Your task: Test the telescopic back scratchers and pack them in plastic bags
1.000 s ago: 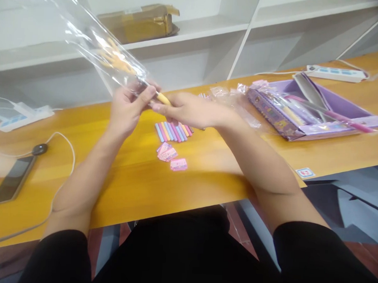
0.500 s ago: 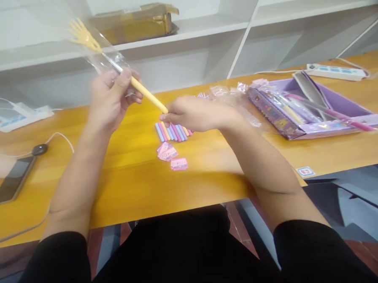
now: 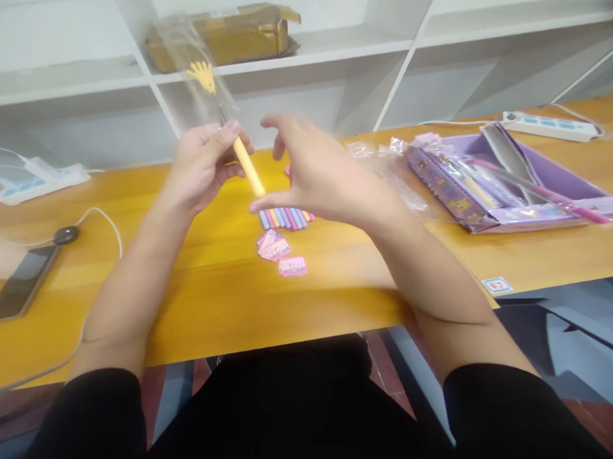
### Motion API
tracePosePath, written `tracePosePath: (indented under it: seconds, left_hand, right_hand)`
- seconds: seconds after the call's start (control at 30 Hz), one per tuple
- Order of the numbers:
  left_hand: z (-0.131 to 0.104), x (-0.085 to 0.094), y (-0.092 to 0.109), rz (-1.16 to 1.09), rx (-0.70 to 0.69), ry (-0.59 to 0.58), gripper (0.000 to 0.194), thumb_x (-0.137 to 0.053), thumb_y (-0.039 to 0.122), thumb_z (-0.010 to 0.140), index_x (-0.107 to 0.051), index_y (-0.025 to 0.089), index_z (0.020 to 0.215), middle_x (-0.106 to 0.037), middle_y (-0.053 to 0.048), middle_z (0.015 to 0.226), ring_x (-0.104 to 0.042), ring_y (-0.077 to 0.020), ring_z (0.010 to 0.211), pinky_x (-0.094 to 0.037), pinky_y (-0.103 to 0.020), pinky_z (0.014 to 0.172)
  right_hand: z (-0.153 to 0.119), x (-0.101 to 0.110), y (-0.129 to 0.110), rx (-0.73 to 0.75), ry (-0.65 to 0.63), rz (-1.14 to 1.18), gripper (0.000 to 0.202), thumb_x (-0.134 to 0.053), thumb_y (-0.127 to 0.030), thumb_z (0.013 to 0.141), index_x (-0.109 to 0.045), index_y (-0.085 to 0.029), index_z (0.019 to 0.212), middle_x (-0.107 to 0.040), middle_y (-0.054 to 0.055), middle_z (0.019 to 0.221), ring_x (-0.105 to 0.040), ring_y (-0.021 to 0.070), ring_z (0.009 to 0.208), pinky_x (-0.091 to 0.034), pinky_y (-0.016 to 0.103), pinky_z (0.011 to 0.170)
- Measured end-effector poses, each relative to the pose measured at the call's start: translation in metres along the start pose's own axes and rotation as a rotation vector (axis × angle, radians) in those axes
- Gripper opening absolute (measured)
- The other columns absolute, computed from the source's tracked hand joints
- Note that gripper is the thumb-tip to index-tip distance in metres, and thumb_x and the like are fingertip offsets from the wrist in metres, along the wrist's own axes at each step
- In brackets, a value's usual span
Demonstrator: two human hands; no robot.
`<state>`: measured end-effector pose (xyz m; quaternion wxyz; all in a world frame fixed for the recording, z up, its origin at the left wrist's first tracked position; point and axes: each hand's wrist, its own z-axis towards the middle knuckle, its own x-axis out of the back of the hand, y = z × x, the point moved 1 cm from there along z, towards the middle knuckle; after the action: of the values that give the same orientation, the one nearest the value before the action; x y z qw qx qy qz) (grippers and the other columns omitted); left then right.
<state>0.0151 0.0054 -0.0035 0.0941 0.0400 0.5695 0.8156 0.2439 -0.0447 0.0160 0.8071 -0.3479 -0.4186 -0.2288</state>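
right hand has opened, fingers spread beside the lower end of the yellow backscratcher; left hand clamps it, clear sleeve beyond its fingers, right thumb partly hiding pastel sticks.

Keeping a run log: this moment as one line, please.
left hand: grips yellow back scratcher; right hand: open, near its lower end; purple box: at right

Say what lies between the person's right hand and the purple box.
Crumpled clear plastic lies on the table between the right hand and the purple box, as the head view shows.
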Motion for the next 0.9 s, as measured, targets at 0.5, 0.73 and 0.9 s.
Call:
tracePosePath:
  seconds: [0.5,0.73,0.9]
  left_hand:
    - [-0.006,-0.021,-0.012,-0.051,0.123,-0.058,0.044,-0.08,0.054,0.112,-0.079,0.018,0.088,-0.077,-0.009,0.09,-0.085,-0.0267,0.097,-0.072,-0.035,0.084]
    - [-0.011,-0.023,-0.015,-0.053,0.142,-0.158,0.04,-0.082,0.054,0.109,-0.082,0.018,0.094,-0.082,-0.01,0.098,-0.082,-0.0222,0.086,-0.069,-0.031,0.073]
    - [-0.011,-0.022,-0.012,-0.025,0.132,-0.12,0.039,-0.081,0.052,0.109,-0.079,0.017,0.09,-0.082,-0.012,0.099,-0.086,-0.0267,0.099,-0.074,-0.036,0.084]
  right_hand:
    - [0.013,-0.004,0.018,0.2,-0.15,0.257,0.1,-0.071,-0.069,0.112,-0.031,-0.023,0.192,-0.061,0.019,0.163,-0.063,0.0315,0.141,-0.058,0.043,0.12]
    - [0.018,-0.009,0.025,0.179,-0.132,0.3,0.09,-0.033,-0.083,0.12,-0.055,-0.02,0.181,-0.068,0.013,0.163,-0.057,0.0337,0.159,-0.055,0.039,0.128]
    - [0.015,-0.007,0.022,0.092,-0.171,0.329,0.076,-0.024,-0.076,0.127,-0.041,-0.033,0.187,-0.064,0.011,0.165,-0.05,0.0326,0.165,-0.06,0.042,0.123]
